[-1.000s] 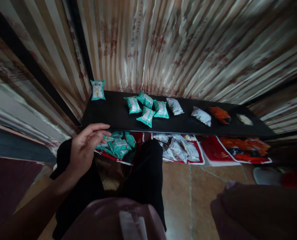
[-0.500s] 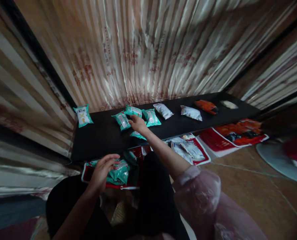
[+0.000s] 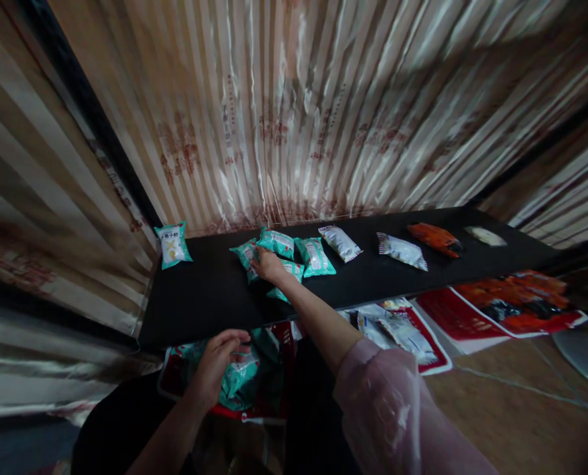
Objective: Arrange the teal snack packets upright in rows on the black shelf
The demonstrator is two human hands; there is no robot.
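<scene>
My right hand reaches over the black shelf, its fingers closed on the right side of a teal snack packet. Close around it lie three more teal packets: one behind, one to the right, and one partly under my wrist. My left hand hovers low in front of the shelf, fingers loosely bent and nothing seen in them. Below it is a red-edged bag with several teal packets inside.
A teal packet leans at the shelf's left end. Rightward lie two silver-white packets, an orange packet and a pale packet. Bags of white packets and orange packets sit below the front edge. Striped plastic sheeting hangs behind.
My right hand has shifted left onto the leftmost packet of the group, uncovering more of the front packet. My left hand stays over the bag. The whole view has tilted and shifted slightly.
</scene>
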